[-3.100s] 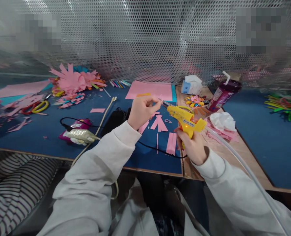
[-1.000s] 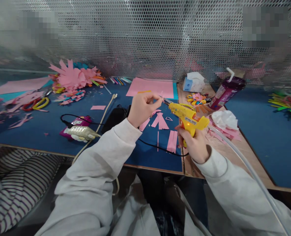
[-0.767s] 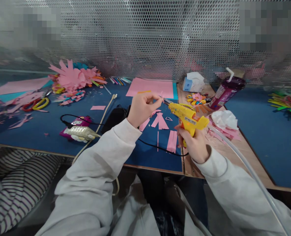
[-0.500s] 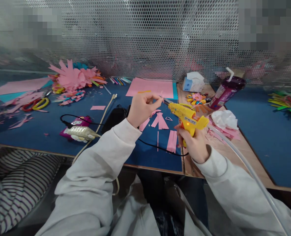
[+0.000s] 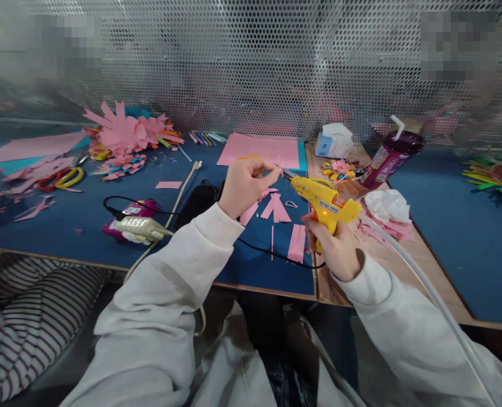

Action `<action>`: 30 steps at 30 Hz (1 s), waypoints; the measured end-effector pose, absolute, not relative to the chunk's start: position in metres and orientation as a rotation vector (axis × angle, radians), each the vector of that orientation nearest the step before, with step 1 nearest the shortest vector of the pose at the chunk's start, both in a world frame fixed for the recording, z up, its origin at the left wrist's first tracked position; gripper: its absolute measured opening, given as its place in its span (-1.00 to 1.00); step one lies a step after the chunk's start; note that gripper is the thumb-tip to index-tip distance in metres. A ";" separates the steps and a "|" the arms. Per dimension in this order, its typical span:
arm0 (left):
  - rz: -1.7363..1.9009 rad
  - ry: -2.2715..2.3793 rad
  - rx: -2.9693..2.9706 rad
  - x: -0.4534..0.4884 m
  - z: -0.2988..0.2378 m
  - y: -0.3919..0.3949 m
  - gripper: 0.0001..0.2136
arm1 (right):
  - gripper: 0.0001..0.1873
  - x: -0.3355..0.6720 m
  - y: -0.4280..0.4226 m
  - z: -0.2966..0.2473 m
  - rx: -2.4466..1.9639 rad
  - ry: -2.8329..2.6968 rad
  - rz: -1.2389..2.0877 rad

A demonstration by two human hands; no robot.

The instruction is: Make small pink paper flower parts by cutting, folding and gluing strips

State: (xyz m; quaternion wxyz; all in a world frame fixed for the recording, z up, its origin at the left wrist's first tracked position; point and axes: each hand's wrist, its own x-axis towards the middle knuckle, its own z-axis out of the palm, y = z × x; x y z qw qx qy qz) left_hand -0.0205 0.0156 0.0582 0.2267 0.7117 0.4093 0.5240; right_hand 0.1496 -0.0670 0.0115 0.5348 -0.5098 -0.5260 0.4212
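My right hand (image 5: 333,243) is wrapped round the handle of a yellow hot glue gun (image 5: 325,203), whose small orange light is lit. A long clear glue stick (image 5: 420,282) trails from the gun's back end. My left hand (image 5: 245,183) pinches a small pink paper piece (image 5: 280,168) between thumb and fingertips, right at the gun's nozzle. Its exact shape is too small to make out. Below the hands lie pink paper strips (image 5: 276,209), a thin pink strip (image 5: 272,243) and a slit pink rectangle (image 5: 297,244).
A black phone (image 5: 198,206) and a power strip (image 5: 138,226) with cables lie left of my arm. Further left are scissors (image 5: 69,178) and paper flowers (image 5: 124,133). Pink sheets (image 5: 259,148), a tissue pack (image 5: 333,141) and a purple bottle (image 5: 390,158) stand along the mesh screen (image 5: 251,68).
Both hands stay almost in place, with the nozzle still at the pink paper piece. The glue gun has shifted only very slightly.
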 end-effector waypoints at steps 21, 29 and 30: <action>1.446 1.178 1.897 -0.020 0.061 0.015 -0.92 | -0.85 0.149 -0.069 0.012 -1.271 -1.294 0.997; 1.456 1.176 1.906 -0.019 0.062 0.013 -0.91 | -0.84 0.145 -0.071 0.020 -1.244 -1.262 1.025; 1.450 1.178 1.910 -0.019 0.062 0.014 -0.91 | -0.84 0.145 -0.071 0.020 -1.236 -1.260 1.025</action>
